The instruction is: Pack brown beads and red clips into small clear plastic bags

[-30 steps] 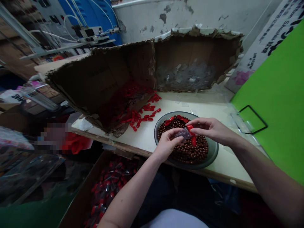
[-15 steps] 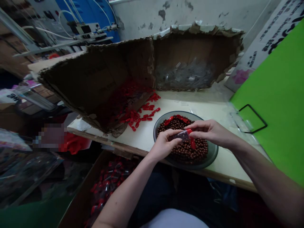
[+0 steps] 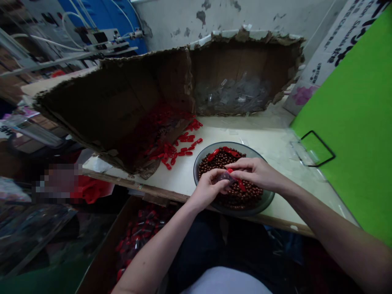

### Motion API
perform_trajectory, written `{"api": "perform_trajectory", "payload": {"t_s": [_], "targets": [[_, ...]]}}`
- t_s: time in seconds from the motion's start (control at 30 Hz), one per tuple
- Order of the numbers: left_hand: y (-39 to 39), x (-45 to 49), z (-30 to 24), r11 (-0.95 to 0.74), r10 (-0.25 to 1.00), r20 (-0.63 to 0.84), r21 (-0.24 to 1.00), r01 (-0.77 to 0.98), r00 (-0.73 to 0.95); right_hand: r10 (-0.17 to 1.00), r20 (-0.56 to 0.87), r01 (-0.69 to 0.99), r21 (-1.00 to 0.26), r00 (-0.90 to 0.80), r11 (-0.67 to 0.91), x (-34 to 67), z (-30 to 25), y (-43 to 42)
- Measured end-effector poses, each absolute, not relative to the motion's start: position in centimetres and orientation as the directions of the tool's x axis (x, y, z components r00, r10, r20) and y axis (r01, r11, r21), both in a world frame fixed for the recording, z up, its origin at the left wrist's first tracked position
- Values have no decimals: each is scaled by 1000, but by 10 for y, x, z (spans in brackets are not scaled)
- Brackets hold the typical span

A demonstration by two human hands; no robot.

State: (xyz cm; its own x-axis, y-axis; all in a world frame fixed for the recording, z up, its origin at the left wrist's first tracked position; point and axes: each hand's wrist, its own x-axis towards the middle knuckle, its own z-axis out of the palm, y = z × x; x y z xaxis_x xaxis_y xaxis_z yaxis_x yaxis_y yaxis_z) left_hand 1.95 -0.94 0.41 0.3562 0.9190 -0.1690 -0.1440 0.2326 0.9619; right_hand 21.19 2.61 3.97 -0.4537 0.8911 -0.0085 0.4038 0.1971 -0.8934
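Note:
My left hand (image 3: 210, 190) and my right hand (image 3: 254, 173) meet above a grey bowl (image 3: 265, 200) heaped with dark brown beads (image 3: 245, 196). A small clear plastic bag (image 3: 225, 177), partly hidden by my fingers, is held in my left hand. My right fingers pinch a red plastic piece (image 3: 241, 185) at the bag, its end hanging down over the beads. A few more red pieces (image 3: 219, 153) lie on top of the beads.
A torn cardboard box (image 3: 122, 106) on the cream table (image 3: 269, 143) holds clear plastic bags (image 3: 232, 96) and red pieces, with more red pieces (image 3: 183, 145) spilled beside it. A lower carton (image 3: 137, 228) of red-filled packets sits below the table edge. A green board (image 3: 352, 122) stands on the right.
My hands have drawn closer together, and the bag is now more hidden in my fingers. The whole scene has shifted slightly left in view.

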Motion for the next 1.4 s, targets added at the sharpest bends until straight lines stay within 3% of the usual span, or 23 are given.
{"api": "perform_trajectory", "payload": {"t_s": [0.07, 0.13, 0.23, 0.37, 0.5, 0.63, 0.73, 0.9, 1.13, 1.3, 1.4], "targets": [[-7, 19, 6, 265, 916, -173, 938, -223, 361, 921, -20, 326, -938, -390, 118, 213, 36, 29], [-5, 18, 8, 300, 910, -173, 903, -308, 378, 978, 53, 219, -971, -202, 98, 211, 28, 26], [-3, 20, 8, 324, 905, -159, 859, -397, 394, 959, 214, 106, -975, 186, 197, 198, 11, 8], [-8, 28, 5, 361, 890, -166, 826, -433, 425, 894, 323, 36, -944, 309, 329, 175, 1, -12], [-14, 32, 5, 368, 857, -166, 860, -353, 488, 935, 269, -175, -934, 232, 313, 172, 21, 6], [-16, 32, 12, 314, 820, -156, 927, -205, 550, 979, 114, -268, -961, -169, 66, 179, 39, 25], [-15, 36, 16, 231, 866, -136, 962, -144, 481, 950, 40, -245, -969, -311, -39, 175, 42, 25], [-15, 47, 17, 41, 974, -23, 997, -73, 227, 946, 41, -237, -971, -323, -39, 163, 41, 12], [-23, 42, 15, -82, 969, 52, 990, 113, 242, 944, 11, -279, -956, -331, -87, 158, 34, -1], [-23, 37, 18, 31, 945, -60, 995, 95, 322, 967, 26, -327, -943, -255, -60, 149, 38, -8], [-27, 7, 21, -3, 982, -34, 981, 193, 185, 984, 97, -269, -962, -152, 53, 173, 40, -3]]}}
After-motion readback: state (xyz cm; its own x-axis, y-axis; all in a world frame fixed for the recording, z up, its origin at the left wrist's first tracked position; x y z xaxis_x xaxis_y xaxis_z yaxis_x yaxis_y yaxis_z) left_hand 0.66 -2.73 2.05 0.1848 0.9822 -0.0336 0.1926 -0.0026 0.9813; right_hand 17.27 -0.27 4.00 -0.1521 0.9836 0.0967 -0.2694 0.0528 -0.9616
